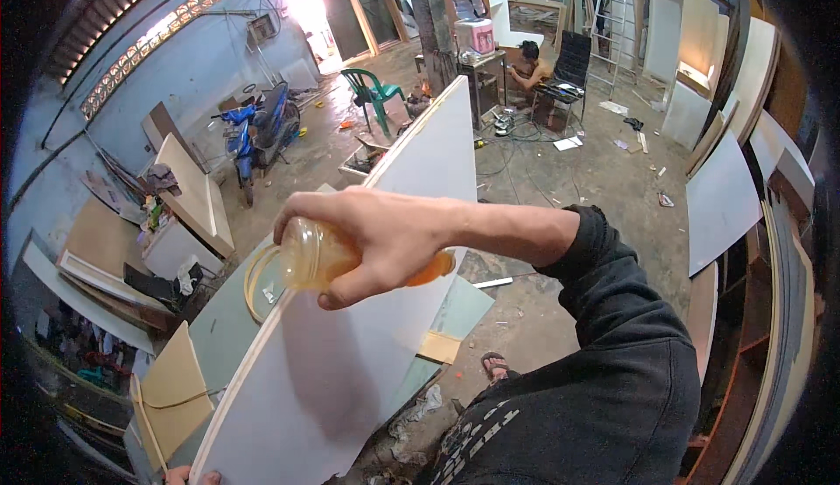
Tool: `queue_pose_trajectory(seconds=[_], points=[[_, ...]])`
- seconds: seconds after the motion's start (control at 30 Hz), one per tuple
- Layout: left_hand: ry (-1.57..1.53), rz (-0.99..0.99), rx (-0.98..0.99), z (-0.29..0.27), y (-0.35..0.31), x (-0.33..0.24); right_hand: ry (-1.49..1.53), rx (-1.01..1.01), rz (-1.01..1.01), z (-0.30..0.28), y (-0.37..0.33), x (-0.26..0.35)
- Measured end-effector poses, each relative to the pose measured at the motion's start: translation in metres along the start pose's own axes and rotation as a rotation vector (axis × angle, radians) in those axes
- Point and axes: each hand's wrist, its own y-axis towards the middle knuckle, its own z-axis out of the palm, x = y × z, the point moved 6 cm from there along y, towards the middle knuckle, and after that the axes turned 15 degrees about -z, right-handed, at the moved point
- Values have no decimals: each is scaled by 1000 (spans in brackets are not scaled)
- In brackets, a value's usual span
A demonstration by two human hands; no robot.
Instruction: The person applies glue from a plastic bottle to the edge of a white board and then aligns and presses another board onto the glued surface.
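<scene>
My right hand (385,231) is closed around a clear plastic bottle (306,256) that holds a yellow-orange liquid, likely glue. The bottle lies nearly sideways above the long edge of a white board (324,380), which stands on its edge, and part of it is hidden by my fingers. Whether any liquid is coming out cannot be made out. At the lower left, only the fingers of my left hand (194,476) show, wrapped over the near end of the white board's edge.
A pale green work surface (219,310) lies left of the board, with a coil of edging strip (256,288) and a tan panel (175,371) on it. Beyond are a green chair (372,95), a blue motorbike (262,130) and a crouching person (531,69). Panels (724,200) lean at right.
</scene>
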Motion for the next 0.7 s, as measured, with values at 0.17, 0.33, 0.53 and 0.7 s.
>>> queue_pose_trajectory(seconds=[0.17, 0.33, 0.53, 0.7], points=[[276, 13, 29, -5, -13, -52, 9, 53, 138, 1, -7, -25], [-3, 305, -173, 34, 2, -38, -108, -183, -288, -9, 20, -19], [190, 372, -226, 67, 11, -101, 532, -492, -194, -49, 54, 2], [143, 432, -323, 58, 6, -90, 619, -538, -287, -35, 109, 19]])
